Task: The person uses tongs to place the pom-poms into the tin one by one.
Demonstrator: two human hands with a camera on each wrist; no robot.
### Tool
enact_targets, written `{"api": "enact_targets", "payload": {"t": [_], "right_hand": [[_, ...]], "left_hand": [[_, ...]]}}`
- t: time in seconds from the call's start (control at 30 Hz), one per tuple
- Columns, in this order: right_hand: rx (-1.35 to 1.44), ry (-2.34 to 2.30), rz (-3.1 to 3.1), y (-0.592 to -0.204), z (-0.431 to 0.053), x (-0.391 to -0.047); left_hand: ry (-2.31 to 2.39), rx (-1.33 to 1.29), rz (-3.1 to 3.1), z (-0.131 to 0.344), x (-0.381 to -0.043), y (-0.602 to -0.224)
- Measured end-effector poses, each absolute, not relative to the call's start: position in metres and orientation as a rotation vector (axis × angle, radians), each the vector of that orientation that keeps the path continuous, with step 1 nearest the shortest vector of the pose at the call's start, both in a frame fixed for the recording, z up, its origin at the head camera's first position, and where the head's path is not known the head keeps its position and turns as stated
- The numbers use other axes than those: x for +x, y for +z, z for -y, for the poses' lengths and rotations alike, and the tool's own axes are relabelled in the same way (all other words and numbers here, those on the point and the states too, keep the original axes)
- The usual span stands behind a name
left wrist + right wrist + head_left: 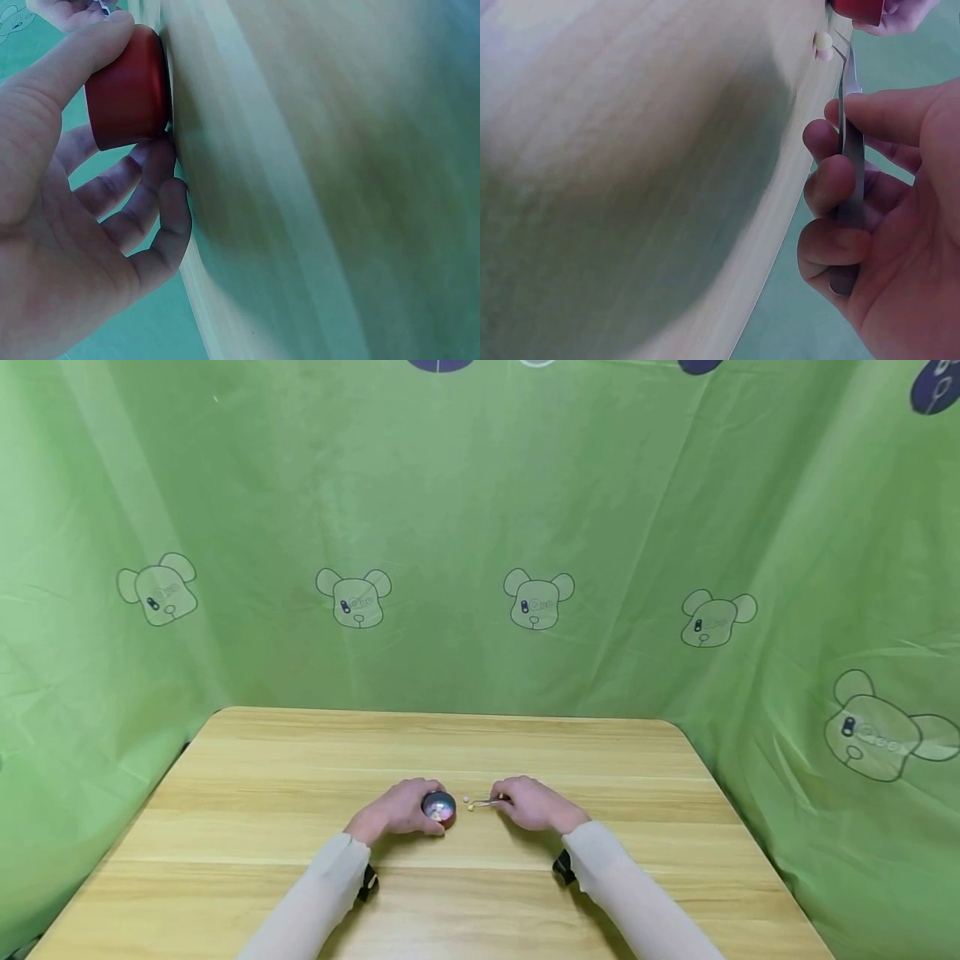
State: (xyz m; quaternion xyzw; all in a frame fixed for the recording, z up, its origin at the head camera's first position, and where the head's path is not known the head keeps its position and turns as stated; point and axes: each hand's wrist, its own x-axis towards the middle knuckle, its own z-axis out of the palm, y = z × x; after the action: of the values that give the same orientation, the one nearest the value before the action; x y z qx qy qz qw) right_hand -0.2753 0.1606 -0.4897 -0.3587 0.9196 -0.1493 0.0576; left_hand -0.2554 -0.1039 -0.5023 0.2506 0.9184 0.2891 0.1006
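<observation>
My left hand (405, 807) holds a small round red cup (127, 90) by its side, thumb and fingers curled around it. The cup (429, 817) stands upright on the table, dark-rimmed, with several pink and pale little balls inside. Between finger and thumb of my right hand (534, 804) is a pair of metal tweezers (853, 172), pointing left. Their parted tips lie close to a small yellow ball (471, 807) on the table; I cannot tell whether they touch it. Beside it lies a small pink ball (466, 798).
A wood-grain table (300, 752) extends around both hands. Green curtains (450, 510) printed with bear heads hang behind it and on both sides. Each wrist carries a small black device (564, 867).
</observation>
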Motion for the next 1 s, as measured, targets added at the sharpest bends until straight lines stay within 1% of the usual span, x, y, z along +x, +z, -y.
{"api": "enact_targets", "payload": {"t": [0.7,1.0], "right_hand": [[-1.061,-0.455,-2.786,-0.4931,-0.1613,-0.2764],[-1.121,-0.449,-2.783,-0.4914,-0.1622,-0.2753]], "left_hand": [[0.852,0.761,-2.719,0.1042,-0.2561,-0.5024],[0.857,0.766,-2.721,0.1040,-0.2564,-0.5026]]}}
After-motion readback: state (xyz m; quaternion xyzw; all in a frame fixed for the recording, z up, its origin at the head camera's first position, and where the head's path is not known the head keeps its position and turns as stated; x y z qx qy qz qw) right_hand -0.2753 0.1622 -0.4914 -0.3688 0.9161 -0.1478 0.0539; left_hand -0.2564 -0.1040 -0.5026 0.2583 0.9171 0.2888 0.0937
